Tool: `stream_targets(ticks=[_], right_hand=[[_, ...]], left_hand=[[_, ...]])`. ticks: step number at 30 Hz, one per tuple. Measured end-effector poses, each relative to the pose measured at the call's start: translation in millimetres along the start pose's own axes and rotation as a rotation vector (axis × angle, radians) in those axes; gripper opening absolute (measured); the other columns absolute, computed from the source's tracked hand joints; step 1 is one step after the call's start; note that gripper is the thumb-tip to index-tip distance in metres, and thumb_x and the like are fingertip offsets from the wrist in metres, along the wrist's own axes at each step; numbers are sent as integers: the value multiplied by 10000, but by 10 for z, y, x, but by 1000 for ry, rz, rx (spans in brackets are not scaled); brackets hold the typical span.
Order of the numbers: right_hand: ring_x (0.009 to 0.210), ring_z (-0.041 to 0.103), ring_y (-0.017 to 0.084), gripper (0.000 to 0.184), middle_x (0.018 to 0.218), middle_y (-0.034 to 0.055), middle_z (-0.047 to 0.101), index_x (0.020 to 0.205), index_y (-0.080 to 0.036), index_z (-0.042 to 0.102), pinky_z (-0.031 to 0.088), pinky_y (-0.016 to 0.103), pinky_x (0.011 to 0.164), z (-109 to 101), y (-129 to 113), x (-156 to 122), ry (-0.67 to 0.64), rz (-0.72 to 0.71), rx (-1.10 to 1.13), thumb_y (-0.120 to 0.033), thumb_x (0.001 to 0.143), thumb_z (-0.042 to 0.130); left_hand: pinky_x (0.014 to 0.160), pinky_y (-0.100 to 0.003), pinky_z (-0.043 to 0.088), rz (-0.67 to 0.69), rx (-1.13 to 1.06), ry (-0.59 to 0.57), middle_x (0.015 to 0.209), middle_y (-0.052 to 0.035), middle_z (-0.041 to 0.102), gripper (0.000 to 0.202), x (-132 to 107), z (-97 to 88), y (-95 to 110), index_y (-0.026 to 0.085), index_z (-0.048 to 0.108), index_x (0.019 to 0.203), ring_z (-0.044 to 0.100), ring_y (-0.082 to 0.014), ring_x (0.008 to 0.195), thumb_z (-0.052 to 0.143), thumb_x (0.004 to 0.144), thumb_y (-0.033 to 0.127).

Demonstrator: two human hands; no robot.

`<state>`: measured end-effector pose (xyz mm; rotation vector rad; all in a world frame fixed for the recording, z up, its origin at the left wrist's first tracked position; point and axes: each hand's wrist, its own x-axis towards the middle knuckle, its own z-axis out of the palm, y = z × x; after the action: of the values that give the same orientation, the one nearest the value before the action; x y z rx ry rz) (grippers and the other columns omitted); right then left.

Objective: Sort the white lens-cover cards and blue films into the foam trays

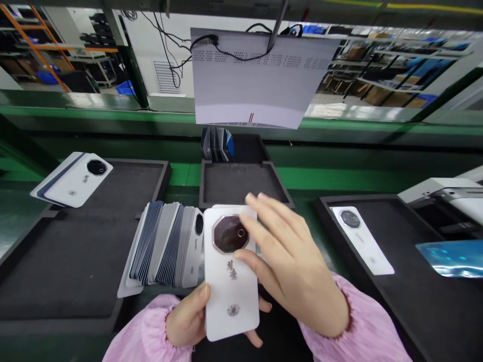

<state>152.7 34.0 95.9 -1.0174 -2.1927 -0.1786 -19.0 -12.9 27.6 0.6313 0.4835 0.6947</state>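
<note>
My left hand grips a white phone back cover by its lower end, holding it upright in front of me. The cover has a dark octagonal camera window near its top and small printed marks below. My right hand rests against the cover's right edge, thumb touching it beside the camera window and fingers stretched upward. Just left of the cover, a leaning row of several similar covers stands on edge.
A black foam tray lies at left with stacked white covers on its far corner. Another tray at right holds one white cover. A small black tray sits ahead, a white panel hanging above it.
</note>
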Motion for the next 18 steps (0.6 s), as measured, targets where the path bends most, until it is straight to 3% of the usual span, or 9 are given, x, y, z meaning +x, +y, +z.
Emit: stream_targets(ticks=[2, 5, 9, 13, 18], right_hand=[[1296, 347, 348, 553, 1373, 211, 415, 1245, -74, 464, 410, 530, 960, 29, 54, 11, -38, 84, -10, -421, 826, 557], [1288, 379, 309, 722, 1398, 195, 382, 1338, -97, 342, 442, 488, 966, 21, 127, 4, -172, 173, 105, -485, 781, 588], [1140, 544, 236, 596, 1243, 105, 552, 1253, -183, 427, 502, 397, 918, -44, 225, -1, -253, 288, 264, -378, 743, 668], [1006, 614, 231, 518, 1154, 75, 590, 1153, -212, 489, 536, 385, 841, -103, 266, 5, -226, 425, 277, -334, 701, 709], [743, 663, 199, 404, 925, 38, 654, 1026, -211, 522, 563, 337, 644, -165, 305, -3, -195, 562, 288, -318, 684, 710]], left_hand=[[802, -533, 468, 26, -26, -62, 1108, -220, 637, 657, 85, -73, 2, 89, 571, 1160, 684, -318, 763, 461, 776, 610], [743, -494, 517, 89, -44, -50, 1228, -193, 571, 474, 110, -82, -32, 144, 554, 1178, 680, -289, 821, 439, 860, 476], [678, -466, 556, 113, -5, 49, 1150, -166, 611, 403, 120, -46, -63, 193, 484, 1223, 626, -328, 982, 494, 865, 379], [651, -444, 572, 150, 61, 197, 939, -112, 678, 298, 145, -39, -93, 167, 542, 1095, 688, -261, 738, 581, 825, 288], [582, -388, 577, 216, 146, 329, 892, -109, 707, 303, 134, -35, -111, 154, 589, 1043, 688, -264, 681, 661, 761, 240]])
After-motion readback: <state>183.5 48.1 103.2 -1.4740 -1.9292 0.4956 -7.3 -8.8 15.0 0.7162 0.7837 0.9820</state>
